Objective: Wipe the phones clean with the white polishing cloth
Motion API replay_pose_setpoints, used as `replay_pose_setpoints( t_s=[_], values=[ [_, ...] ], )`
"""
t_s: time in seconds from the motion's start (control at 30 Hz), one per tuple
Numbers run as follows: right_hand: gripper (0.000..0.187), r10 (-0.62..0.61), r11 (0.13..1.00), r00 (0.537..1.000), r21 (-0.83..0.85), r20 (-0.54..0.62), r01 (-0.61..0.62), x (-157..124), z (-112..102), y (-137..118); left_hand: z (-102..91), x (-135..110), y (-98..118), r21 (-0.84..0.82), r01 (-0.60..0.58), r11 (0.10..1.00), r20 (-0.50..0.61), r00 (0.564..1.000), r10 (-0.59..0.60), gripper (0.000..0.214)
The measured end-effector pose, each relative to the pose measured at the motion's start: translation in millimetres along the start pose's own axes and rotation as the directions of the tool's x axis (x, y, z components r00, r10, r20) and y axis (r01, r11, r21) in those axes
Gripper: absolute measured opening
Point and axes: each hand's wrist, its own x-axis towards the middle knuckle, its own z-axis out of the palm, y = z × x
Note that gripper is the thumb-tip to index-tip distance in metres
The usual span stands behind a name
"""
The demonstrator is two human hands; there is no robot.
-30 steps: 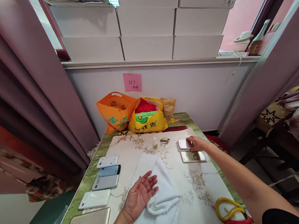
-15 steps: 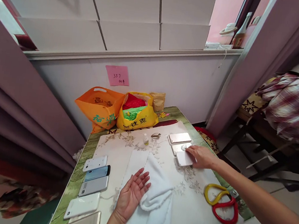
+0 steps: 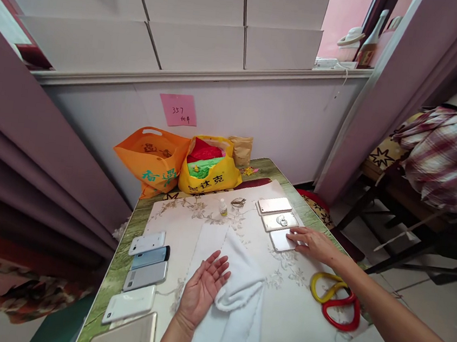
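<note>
My left hand (image 3: 203,288) is palm up with its fingers spread, holding nothing. It rests over a folded white cloth (image 3: 242,289) on the table. On the right, my right hand (image 3: 313,244) has its fingers stretched out, the tips touching the right end of a white phone (image 3: 280,240) that lies flat. Just behind that phone is a pale phone with a ring holder (image 3: 278,221), and behind it a rose-gold phone (image 3: 274,206). Large scissors (image 3: 335,302) with yellow and red handles lie under my right forearm, their blades mostly hidden.
Several phones (image 3: 145,277) form a column along the table's left edge. A small bottle (image 3: 223,207) and a pair of glasses (image 3: 238,202) sit mid-table. At the back stand an orange bag (image 3: 148,157), a yellow bag (image 3: 211,177) and a brown paper packet (image 3: 241,150).
My right hand has drawn back toward the right, off the phone with the ring holder, and its fingers have straightened. My left hand stays in place. The view has tipped slightly.
</note>
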Motion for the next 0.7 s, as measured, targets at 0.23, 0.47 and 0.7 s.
replay_pose_setpoints(
  t_s=[0.23, 0.47, 0.7],
  values=[
    [0.038, 0.014, 0.999, 1.000, -0.045, 0.007, -0.014, -3.3, 15.0, 8.9, -0.4, -0.4, -3.9, 0.025, -0.029, 0.999, -0.022, 0.999, 0.030, 0.034],
    [0.035, 0.049, 0.986, 0.994, -0.152, -0.096, -0.063, -10.1, 28.5, -6.1, -5.1, -6.0, -14.1, 0.007, -0.079, 0.997, 0.008, 0.997, 0.079, 0.035],
    [0.042, 0.028, 0.850, 0.999, 0.526, -0.044, -0.001, 12.6, 19.9, -158.8, -2.1, -8.7, -15.3, -0.002, -0.105, 0.994, 0.005, 0.994, 0.105, 0.041]
  ],
)
